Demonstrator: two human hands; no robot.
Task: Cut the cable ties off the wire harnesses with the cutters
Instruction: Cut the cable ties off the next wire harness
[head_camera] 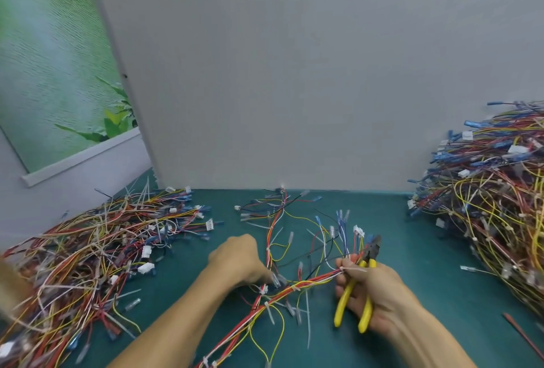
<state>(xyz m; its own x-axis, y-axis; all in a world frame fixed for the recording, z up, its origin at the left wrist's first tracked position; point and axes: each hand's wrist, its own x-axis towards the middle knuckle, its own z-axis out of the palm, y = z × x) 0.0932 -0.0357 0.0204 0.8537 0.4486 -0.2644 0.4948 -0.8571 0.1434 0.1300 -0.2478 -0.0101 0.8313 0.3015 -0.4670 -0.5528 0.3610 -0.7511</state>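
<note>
Right hand (pixel 382 294) fingers clench yellow cutters (pixel 345 298), left hand (pixel 235 261) fingers pinch harness (pixel 318 278); bare mat (pixel 426 264) open toward right pile (pixel 494 205).

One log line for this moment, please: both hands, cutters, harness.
left hand: grips harness on mat | right hand: holds yellow cutters, pinches harness wires | cable ties: uncut on harness

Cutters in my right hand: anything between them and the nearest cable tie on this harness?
Nothing solid. The cutters point up among loose wire ends; the cable tie lies exposed on the harness, left of the right hand.
</note>
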